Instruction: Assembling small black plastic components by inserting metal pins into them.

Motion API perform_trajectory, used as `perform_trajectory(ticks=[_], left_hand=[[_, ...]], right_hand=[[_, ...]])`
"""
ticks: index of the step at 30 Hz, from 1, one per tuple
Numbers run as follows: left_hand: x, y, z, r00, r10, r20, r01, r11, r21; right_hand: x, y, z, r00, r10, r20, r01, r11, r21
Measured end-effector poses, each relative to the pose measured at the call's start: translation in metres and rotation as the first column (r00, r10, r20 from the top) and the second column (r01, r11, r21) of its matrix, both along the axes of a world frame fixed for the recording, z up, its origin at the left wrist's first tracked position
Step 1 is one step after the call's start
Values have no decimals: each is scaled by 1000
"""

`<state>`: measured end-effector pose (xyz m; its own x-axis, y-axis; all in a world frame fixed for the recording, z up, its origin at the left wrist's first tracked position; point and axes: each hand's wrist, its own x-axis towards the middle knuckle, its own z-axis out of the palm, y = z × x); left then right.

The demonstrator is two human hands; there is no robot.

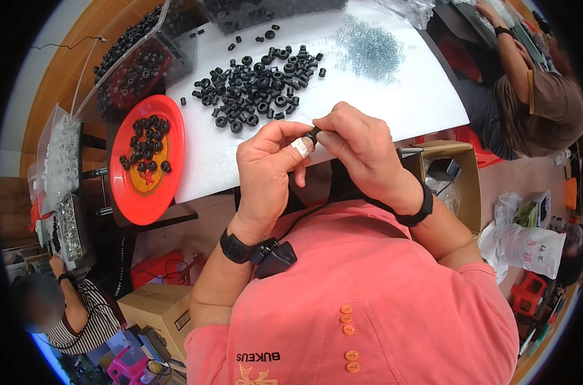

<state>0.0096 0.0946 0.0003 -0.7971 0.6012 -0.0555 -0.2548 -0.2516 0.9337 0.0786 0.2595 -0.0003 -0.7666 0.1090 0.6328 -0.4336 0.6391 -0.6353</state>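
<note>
In front of my chest, both hands meet over one small black ring-like part (313,134). My left hand (264,168), with white tape around its thumb, pinches the part from the left. From the other side, the fingertips and thumb of my right hand (370,153) close on it, hiding most of its shape. Just beyond my hands, a loose heap of black spool-shaped parts (259,90) lies on the white board (426,106). To the left, a red plate (121,186) carries several rounder black parts (147,142).
A pile of tiny shiny bluish pieces (371,51) lies at the far right of the board. Clear bins (134,61) of black parts stand at far left. An open cardboard box (468,186) is right of me. Co-workers sit at left (86,314) and right (548,109).
</note>
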Motion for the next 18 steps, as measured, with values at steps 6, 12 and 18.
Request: perform_trajectory(ticks=[6,12,18], left_hand=[[1,-2,1,1000,-13,-15,12,999,-49],[4,0,1,999,-4,-48,0,998,-70],[6,3,-1,995,50,-91,-56,996,-73]], right_hand=[[2,4,6,998,32,49,-36,996,78],[-3,2,4,999,-20,28,15,988,152],[-3,-12,-2,991,-127,-52,135,969,208]])
